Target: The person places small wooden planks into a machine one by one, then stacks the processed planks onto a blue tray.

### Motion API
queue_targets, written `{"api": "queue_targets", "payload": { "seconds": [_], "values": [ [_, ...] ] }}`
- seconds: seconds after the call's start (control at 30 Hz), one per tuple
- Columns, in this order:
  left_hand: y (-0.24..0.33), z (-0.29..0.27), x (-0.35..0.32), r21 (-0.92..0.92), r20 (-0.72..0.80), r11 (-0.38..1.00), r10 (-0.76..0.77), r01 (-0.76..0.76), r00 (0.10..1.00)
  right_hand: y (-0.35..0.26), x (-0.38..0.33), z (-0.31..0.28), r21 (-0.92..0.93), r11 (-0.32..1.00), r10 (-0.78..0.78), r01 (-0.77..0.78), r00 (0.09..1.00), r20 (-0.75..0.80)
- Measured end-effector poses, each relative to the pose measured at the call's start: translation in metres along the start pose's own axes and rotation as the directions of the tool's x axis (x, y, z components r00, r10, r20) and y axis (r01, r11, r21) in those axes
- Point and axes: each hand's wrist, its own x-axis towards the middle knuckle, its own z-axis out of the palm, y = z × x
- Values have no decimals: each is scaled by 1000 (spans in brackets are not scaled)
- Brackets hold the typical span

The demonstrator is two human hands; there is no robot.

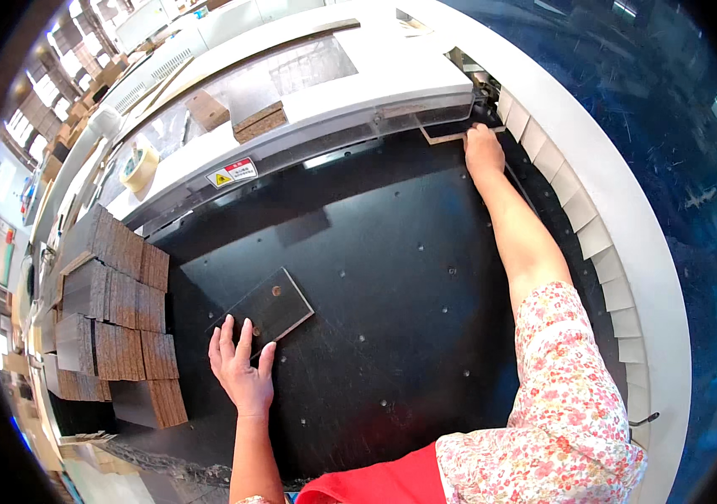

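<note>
The left hand [243, 376], fingers spread, touches the near-left end of a small drilled dark board [287, 309] on the black surface [400, 336]. The right hand [485, 153] meets another dark board [447, 131] at the far right; whether it pinches cannot be told. Stacked boards [130, 302] stand left.

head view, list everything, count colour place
Near panel: one, dark, left of centre
Far panel: one, dark, upper right
Work surface: one, black, centre
Board stacks: several, dark and brown, left
Machine frame: one, white, top and right
Warning label: one, multicoloured, frame front
Tape roll: one, cream, upper left
Board pieces: two, brown, on frame
Flaps: one row, cream, right
Glossy area: one, blue, far right
Clutter: many, mixed, upper left
Garment: one, red, lower edge
Floral sleeves: two, pink-white, lower edge
Left hand: one, bare, at near panel
Right hand: one, bare, at far panel
</note>
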Motion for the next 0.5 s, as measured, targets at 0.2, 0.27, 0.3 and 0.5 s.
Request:
{"api": "queue_targets", "payload": {
  "seconds": [0.2, 0.27, 0.3, 0.5],
  "values": [
    [-3, -3, -2, -16, 1, 1000, -6, 6, 1000, -90, -29, -42, -146, 938, 343, -315, 906, 248],
    [-4, -3, -1, -16, -9, 1000, -1, 1, 1000, -99, -22, -44, -186, 927, 371, -326, 872, 320],
    [-2, -4, -1, -30, -7, 1000, 9, -9, 1000, -98, -20, -41, -213, 919, 384, -333, 879, 282],
    [1, -2, -1, -46, -5, 999, -3, 3, 1000, -95, -12, -34, -223, 908, 409, -353, 860, 305]
  ]
}}
